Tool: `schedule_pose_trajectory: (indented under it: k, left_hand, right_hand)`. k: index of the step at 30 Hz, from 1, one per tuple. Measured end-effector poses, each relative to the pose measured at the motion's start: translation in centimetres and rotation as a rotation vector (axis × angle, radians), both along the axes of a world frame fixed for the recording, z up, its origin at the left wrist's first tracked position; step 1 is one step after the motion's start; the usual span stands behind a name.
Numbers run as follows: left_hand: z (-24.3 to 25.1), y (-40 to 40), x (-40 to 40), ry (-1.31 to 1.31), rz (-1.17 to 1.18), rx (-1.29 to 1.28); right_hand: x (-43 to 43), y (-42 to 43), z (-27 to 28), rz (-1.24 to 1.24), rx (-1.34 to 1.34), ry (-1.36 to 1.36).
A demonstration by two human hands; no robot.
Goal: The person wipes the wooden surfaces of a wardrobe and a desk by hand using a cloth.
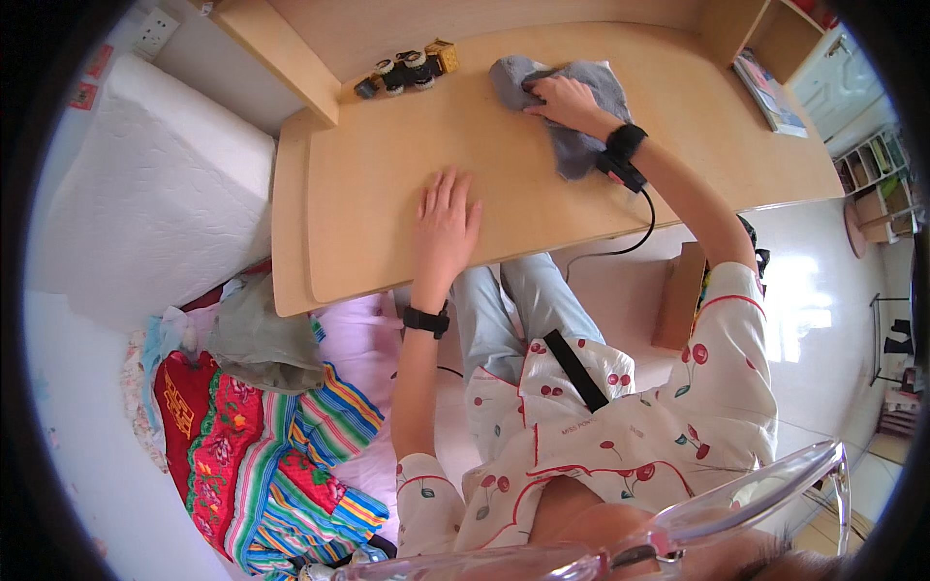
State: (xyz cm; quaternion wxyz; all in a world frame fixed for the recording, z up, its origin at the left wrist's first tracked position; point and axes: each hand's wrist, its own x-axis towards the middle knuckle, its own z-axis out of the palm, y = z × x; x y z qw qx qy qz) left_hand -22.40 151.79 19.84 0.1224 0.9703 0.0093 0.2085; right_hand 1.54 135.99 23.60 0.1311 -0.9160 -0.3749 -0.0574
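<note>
My right hand [568, 102] presses a crumpled grey cloth [577, 149] against the desktop, its fingers curled into the folds. The cloth spreads out past the hand toward the desk's back and front. Flat on the light wooden desk [378, 189], near its front edge, rests my left hand [445, 218], palm down and holding nothing. Each wrist wears a black strap; the right one carries a small black device with a cable [639, 243] running down past the desk edge.
A toy truck [407, 71] lies with its wheels up by the back panel. Books or magazines [771, 94] lie at the right end beneath a shelf [774, 36]. Left of the desk are a white wrapped block [160, 160] and colourful bedding [290, 450]. A cardboard box [679, 298] stands on the floor.
</note>
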Motion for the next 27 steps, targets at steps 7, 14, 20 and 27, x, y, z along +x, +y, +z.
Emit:
schedule_pose_trajectory:
  k: [7,14,20,27]
  left_hand:
    - [-0.2,-0.1,0.1,-0.021,-0.004,-0.026]
    - [0.1,0.1,-0.1,-0.011,0.009,-0.036]
    - [0.2,-0.1,0.0,-0.003,0.0,-0.041]
    - [0.0,0.1,0.2,-0.027,-0.001,-0.022]
  right_hand:
    - [2.5,1.1,-0.3,-0.011,0.027,0.001]
    - [0.6,-0.1,0.6,0.054,-0.051,0.039]
    - [0.8,0.2,0.9,-0.005,-0.064,0.06]
    - [1.0,0.3,0.2,0.017,-0.016,0.046]
